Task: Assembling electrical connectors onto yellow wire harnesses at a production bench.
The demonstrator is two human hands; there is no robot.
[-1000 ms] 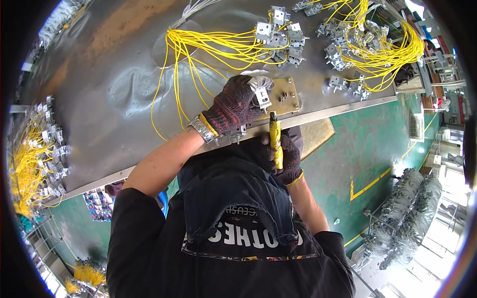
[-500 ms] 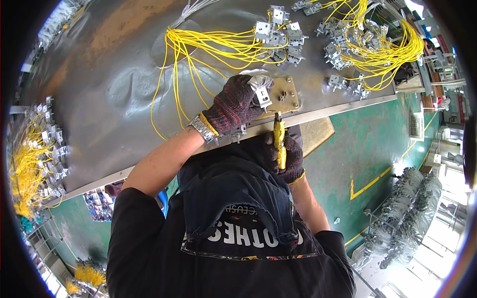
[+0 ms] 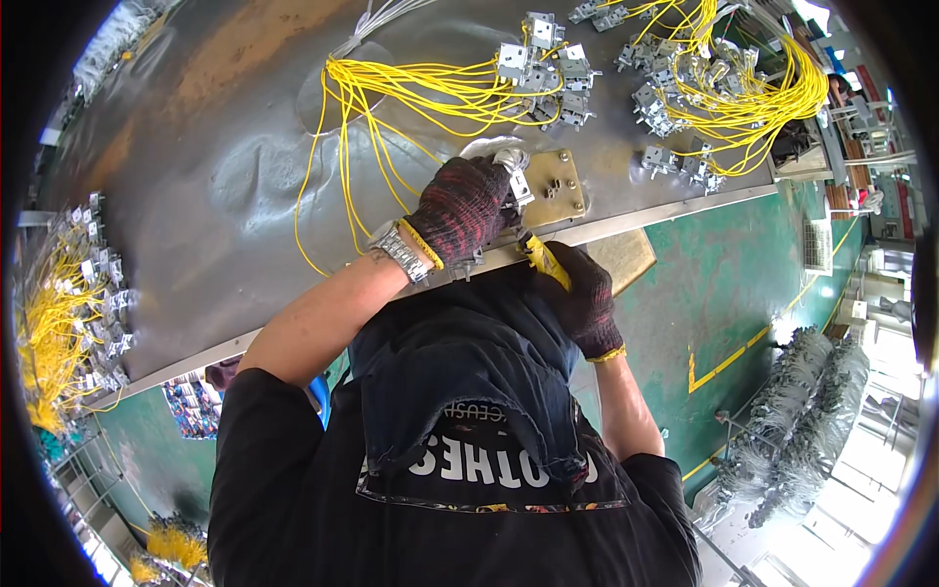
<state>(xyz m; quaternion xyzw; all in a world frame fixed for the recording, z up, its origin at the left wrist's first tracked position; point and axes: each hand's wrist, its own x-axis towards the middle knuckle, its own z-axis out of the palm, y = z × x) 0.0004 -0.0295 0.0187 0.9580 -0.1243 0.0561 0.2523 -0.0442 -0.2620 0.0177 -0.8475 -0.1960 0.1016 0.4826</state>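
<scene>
My left hand [image 3: 465,205], in a dark red and black knit glove with a yellow cuff, is closed on a small metal block [image 3: 521,184] with a hole in its face. A silvery patch covers that glove's fingertip area. My right hand [image 3: 587,298], gloved alike, grips yellow-handled pliers [image 3: 548,262]. Their jaws point up and left, just beneath the block; whether they touch it is hidden. A brass-coloured plate [image 3: 556,186] with bolts lies on the metal table right beside the block. A yellow wire [image 3: 386,176] from the bundle runs towards my left hand.
Metal blocks [image 3: 548,73] on yellow wires lie across the metal table [image 3: 225,264]. Another wired pile [image 3: 743,93] sits at the far right, and more hang at the left [image 3: 73,323]. The table's edge [image 3: 675,208] runs before me. Grey bundles [image 3: 792,430] stand on the green floor.
My right hand has moved up and turned, bringing the pliers from upright to slanting left beneath the metal block. My left hand has shifted slightly, still holding the block.
</scene>
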